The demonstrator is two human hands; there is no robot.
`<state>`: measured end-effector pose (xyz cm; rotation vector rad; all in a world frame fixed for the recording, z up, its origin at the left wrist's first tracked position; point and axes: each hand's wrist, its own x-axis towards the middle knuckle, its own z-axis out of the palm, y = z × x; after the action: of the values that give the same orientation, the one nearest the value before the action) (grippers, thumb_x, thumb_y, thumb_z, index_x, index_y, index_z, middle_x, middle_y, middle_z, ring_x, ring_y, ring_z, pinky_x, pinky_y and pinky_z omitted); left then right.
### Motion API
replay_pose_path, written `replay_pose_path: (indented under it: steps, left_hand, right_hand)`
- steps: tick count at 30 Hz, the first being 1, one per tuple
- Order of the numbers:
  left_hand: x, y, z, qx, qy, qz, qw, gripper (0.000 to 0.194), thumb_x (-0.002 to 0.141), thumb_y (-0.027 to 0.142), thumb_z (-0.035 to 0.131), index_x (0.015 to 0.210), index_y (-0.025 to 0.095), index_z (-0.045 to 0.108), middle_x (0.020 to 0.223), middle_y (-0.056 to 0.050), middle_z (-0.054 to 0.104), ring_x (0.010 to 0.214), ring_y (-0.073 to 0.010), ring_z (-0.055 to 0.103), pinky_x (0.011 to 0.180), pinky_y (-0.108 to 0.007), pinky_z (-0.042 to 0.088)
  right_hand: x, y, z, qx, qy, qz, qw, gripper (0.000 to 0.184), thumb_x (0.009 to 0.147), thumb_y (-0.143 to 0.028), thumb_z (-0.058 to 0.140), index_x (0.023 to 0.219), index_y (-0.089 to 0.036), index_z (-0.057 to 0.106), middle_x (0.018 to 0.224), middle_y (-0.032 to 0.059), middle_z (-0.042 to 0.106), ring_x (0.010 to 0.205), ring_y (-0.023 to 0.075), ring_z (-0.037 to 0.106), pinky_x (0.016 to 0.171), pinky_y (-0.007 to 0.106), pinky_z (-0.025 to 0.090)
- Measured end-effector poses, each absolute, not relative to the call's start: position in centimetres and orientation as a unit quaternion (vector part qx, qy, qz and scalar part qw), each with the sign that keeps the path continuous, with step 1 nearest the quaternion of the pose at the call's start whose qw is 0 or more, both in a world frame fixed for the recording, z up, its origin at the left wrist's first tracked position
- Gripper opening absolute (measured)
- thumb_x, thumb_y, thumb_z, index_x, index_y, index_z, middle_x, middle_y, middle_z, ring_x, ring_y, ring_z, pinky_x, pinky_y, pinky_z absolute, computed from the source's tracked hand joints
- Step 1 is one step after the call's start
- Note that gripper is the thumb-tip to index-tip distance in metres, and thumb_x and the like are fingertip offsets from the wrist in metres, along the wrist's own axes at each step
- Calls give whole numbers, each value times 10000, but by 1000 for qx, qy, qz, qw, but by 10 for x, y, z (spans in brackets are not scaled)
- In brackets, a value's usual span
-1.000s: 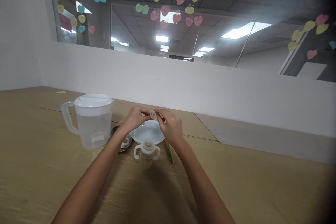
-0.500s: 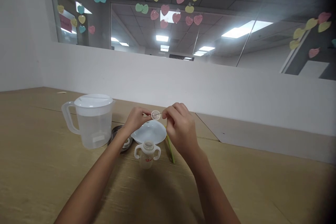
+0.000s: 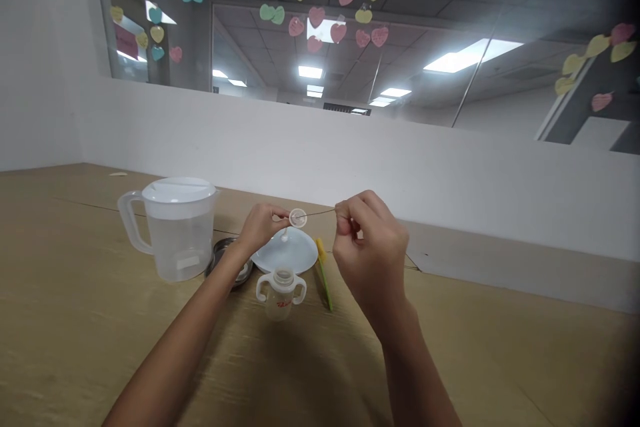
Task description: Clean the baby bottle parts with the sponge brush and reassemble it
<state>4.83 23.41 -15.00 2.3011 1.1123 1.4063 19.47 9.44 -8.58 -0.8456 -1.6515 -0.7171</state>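
Note:
Between thumb and fingers, my left hand [image 3: 261,227] pinches a small translucent bottle nipple [image 3: 299,217] with a round rim, over the white bowl [image 3: 286,252]. A thin dark wire [image 3: 320,212] runs from the nipple to my right hand [image 3: 374,250], whose closed fingertips grip its other end. Whether a brush sits on the wire's far end is hidden. Just below the nipple a small pale piece [image 3: 285,235] shows. In front of the bowl a baby bottle [image 3: 281,297] with two white handles stands upright, its top uncovered.
A lidded, translucent pitcher [image 3: 181,240] stands at the left. Beside the bowl lies a metal dish [image 3: 220,267], partly behind my left wrist. A green-handled brush with yellow bristles [image 3: 324,273] lies right of the bowl. A white wall [image 3: 350,153] rises behind the table.
My right hand has moved right, away from the nipple, and a longer stretch of wire now shows. The brush's yellow head has come into view. My left hand has hardly moved.

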Motion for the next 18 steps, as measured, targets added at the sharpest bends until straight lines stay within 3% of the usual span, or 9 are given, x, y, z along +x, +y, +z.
replay_pose_path:
  steps: [8, 12, 18]
  left_hand:
    - [46, 241, -160, 803, 506, 316, -12, 215, 802, 277, 540, 922, 226, 711, 934, -58, 707, 837, -181, 634, 701, -240, 439]
    - [50, 246, -172, 823, 522, 205, -91, 262, 832, 147, 461, 940, 178, 697, 997, -125, 678, 947, -221, 612, 815, -311, 432]
    - [55, 259, -195, 847, 515, 114, -58, 229, 785, 60, 481, 852, 92, 697, 920, -206, 671, 912, -249, 627, 818, -352, 436]
  right_hand:
    - [209, 71, -71, -347, -611, -386, 598, 263, 645, 56, 402, 542, -176, 331, 617, -23, 411, 578, 72, 427, 497, 203, 279]
    - [214, 103, -78, -410, -650, -334, 546, 203, 648, 13, 390, 576, -177, 383, 619, -21, 433, 569, 82, 386, 516, 206, 276]
    - [207, 154, -103, -546, -677, -256, 422, 165, 677, -24, 407, 614, -169, 456, 664, -3, 498, 619, 100, 397, 528, 229, 217]
